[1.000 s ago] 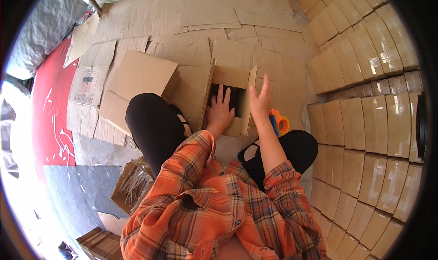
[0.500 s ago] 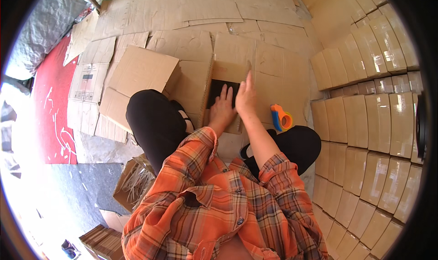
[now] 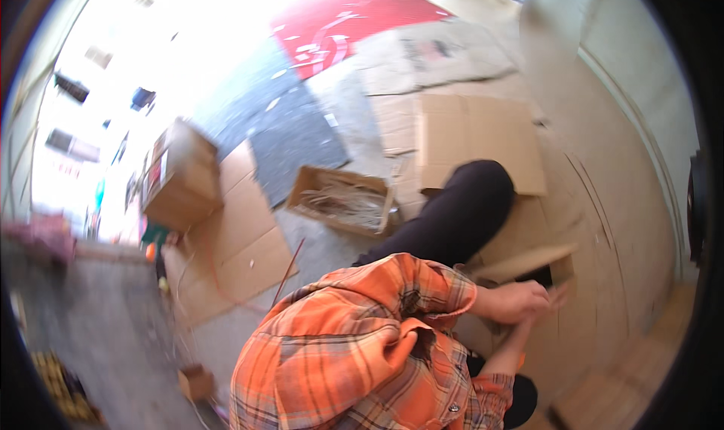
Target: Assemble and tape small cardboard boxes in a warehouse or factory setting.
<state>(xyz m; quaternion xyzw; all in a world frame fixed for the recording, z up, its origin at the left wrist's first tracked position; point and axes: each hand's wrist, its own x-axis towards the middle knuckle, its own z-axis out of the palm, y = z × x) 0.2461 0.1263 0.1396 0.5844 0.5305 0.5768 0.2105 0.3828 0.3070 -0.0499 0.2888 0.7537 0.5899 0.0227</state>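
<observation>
A small cardboard box (image 3: pixel 520 264) with a raised flap and a dark inside lies before my knees, at the lower right. Over it, my left hand (image 3: pixel 514 302) appears closed, its fingers curled; whatever they may hold is hidden. My right hand (image 3: pixel 556 297) crosses just beyond it, by the box's edge. Its fingers look stretched out, though motion smears them. The two hands overlap at the wrist and fingers.
A larger cardboard box (image 3: pixel 483 143) stands beyond my left knee. To the left are an open carton of shredded strips (image 3: pixel 343 200), a flattened cardboard sheet (image 3: pixel 234 256) and a brown carton (image 3: pixel 181 175). A red mat (image 3: pixel 362 15) lies farther off.
My view has swung left, so the hands now appear at the lower right. The left hand, flat in the small box before, now looks curled above it. The box flap stands at a slant.
</observation>
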